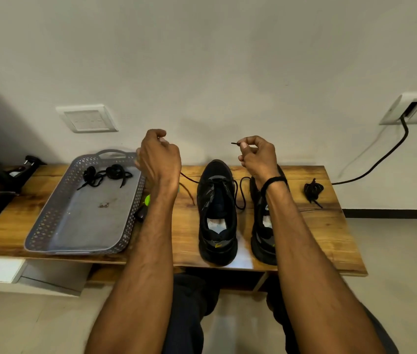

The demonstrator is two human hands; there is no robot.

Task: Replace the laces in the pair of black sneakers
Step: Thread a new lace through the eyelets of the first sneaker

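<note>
The head camera looks down at a wooden table [317, 226] by a white wall. Two black sneakers stand side by side on it, toes to the wall. The left sneaker [216, 213] is in plain sight. The right sneaker [262, 241] is partly hidden behind the person's right arm.

Both hands are held up above the shoes. The right hand [257, 155] pinches one end of a black lace [235, 143] between thumb and finger, and the tip sticks out to the left. The lace hangs down in a loop to the top of the left sneaker. The left hand [158, 157] has its fingers curled tight, and the other end of the lace runs up from the shoe to it. A black band [273, 181] sits on the right wrist.

On the left of the table is a grey tray [49, 221] with rolled-up black laces [105, 175] in its far end. One more lace bundle [313, 190] lies on the table, right of the shoes. A black cable [381, 162] hangs from a wall socket [411, 108].
</note>
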